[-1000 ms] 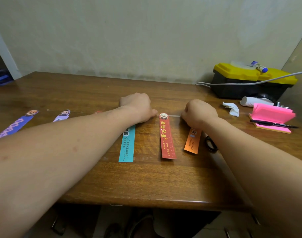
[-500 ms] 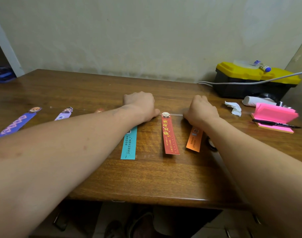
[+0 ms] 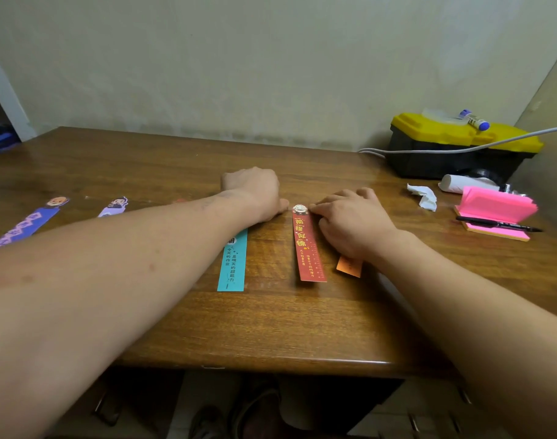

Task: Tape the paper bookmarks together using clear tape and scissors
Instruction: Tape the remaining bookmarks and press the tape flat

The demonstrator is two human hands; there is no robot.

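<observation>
A brown wooden desk [image 3: 271, 327] stands against a plain, pale wall [image 3: 271, 74]. The desk top is shiny and catches soft light. Another pale wall [image 3: 551, 160] closes in the right side. A white door frame [image 3: 4, 99] shows at the far left. Under the desk the floor [image 3: 397, 418] is pale.

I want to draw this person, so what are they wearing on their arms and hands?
Nothing at all. The left arm and right arm are bare, with no sleeves in view. The left hand and right hand have no gloves, and no watch, bracelet or ring shows.
</observation>
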